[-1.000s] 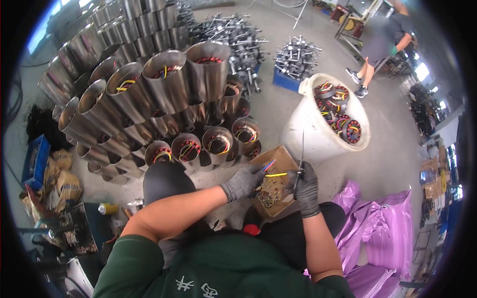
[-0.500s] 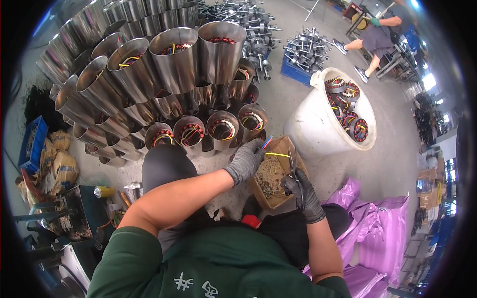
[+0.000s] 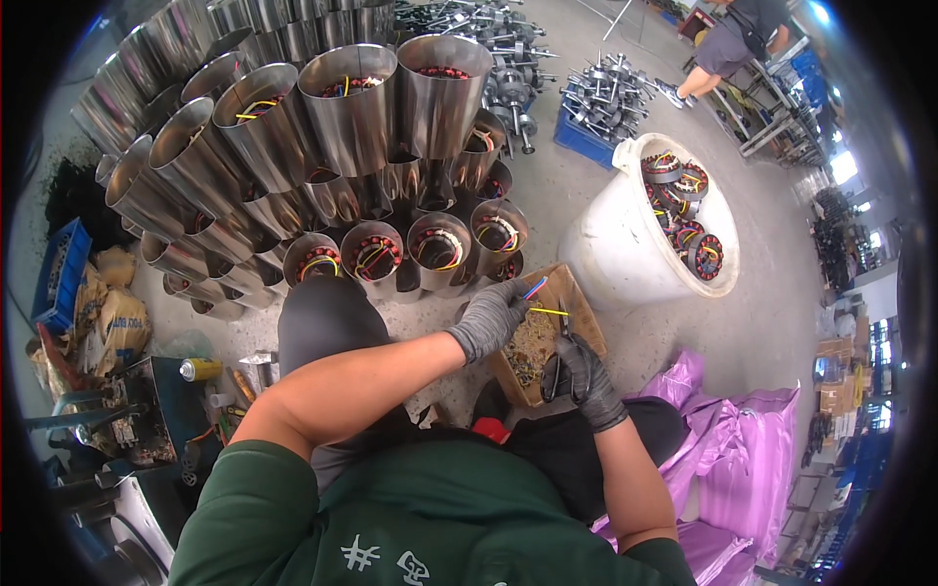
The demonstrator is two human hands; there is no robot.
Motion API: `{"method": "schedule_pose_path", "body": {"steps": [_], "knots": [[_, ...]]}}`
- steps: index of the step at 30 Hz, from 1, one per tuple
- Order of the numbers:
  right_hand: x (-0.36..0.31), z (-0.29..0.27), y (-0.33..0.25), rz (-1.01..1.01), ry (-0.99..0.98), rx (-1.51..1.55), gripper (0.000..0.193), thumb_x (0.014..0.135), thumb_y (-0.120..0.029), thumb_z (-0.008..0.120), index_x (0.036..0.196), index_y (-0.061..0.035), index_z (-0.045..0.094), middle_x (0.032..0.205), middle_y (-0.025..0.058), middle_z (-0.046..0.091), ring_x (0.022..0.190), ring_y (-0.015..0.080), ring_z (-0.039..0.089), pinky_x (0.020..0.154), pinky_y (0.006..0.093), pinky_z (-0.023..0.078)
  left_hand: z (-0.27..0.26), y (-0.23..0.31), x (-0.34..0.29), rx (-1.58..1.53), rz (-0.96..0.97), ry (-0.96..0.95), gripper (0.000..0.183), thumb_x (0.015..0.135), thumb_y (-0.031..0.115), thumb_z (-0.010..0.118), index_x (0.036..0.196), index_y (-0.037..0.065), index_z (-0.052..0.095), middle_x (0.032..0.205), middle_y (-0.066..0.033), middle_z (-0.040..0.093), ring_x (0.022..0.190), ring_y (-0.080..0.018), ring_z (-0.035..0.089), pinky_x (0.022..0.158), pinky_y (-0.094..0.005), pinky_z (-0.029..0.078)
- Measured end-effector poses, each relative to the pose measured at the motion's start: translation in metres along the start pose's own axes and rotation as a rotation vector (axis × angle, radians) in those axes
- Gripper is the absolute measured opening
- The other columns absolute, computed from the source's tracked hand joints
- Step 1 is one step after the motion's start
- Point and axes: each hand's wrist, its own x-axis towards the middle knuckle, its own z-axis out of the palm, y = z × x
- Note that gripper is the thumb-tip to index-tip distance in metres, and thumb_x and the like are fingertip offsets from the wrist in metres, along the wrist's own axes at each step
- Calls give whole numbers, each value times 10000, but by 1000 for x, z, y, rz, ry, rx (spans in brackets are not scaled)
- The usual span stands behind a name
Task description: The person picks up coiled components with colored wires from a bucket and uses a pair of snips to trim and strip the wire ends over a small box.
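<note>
My left hand (image 3: 491, 320), in a grey glove, is closed round a bundle of coloured wires. Blue and red ends (image 3: 534, 288) stick out past the fingers, and a yellow wire (image 3: 549, 312) points to the right. Whatever the wires join inside the hand is hidden. My gloved right hand (image 3: 590, 388) grips a dark scissors-like cutting tool (image 3: 564, 324), its tip at the yellow wire's free end. Whether the blades touch the wire is too small to tell. Below both hands sits an open cardboard box (image 3: 583, 311) with small scraps in its bottom.
Stacked metal cylinders (image 3: 349, 112) holding wound stators rise ahead and left. A white tub (image 3: 606, 249) of stators stands ahead right, behind it a blue crate (image 3: 583, 140) of shafted rotors. Purple sacks (image 3: 747, 459) lie at my right. Far off, a person (image 3: 728, 49) stands near racks.
My right hand and the cutting tool have shifted slightly left, bringing the tip to the yellow wire's end. My left hand has moved slightly right. The far person has moved up and away.
</note>
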Motion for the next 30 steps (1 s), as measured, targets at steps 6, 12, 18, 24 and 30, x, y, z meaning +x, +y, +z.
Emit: {"method": "schedule_pose_path", "body": {"steps": [6, 12, 18, 24, 30], "knots": [[-2, -5, -4, 70, -5, 119, 345, 957, -370, 551, 998, -29, 522, 607, 75, 563, 430, 177, 550, 392, 297, 435, 0, -12, 6, 210, 172, 57, 151, 936, 74, 585, 1075, 30, 623, 706, -61, 569, 617, -123, 509, 575, -318, 458], [-8, -18, 13, 83, -59, 181, 250, 870, -162, 557, 1035, 25, 578, 583, 72, 570, 418, 179, 537, 397, 288, 429, 0, -15, 7, 247, 137, 14, 158, 931, 62, 591, 1080, 38, 635, 683, -56, 563, 601, -123, 489, 563, -322, 442], [-8, -28, 36, -39, 67, 13, 252, 864, -107, 565, 1072, 37, 557, 588, 73, 562, 445, 159, 532, 422, 290, 430, -3, -3, 3, 330, -98, -63, 253, 928, 158, 599, 1169, 116, 661, 944, -190, 690, 845, -346, 661, 773, -421, 517], [-7, -6, 15, 11, -46, 76, 332, 894, -133, 584, 1182, 14, 509, 725, 93, 591, 563, 191, 592, 526, 308, 495, -3, -18, 7, 394, 50, -53, 251, 931, 161, 580, 1158, 102, 668, 925, -179, 693, 831, -317, 669, 766, -406, 523], [-2, -15, 10, 114, -92, 58, 462, 872, -181, 675, 1259, 9, 510, 748, 38, 578, 604, 136, 576, 548, 279, 466, -6, -4, 3, 254, -85, -163, 254, 925, 144, 566, 1143, 67, 670, 953, -201, 689, 887, -353, 665, 813, -420, 518]]}}
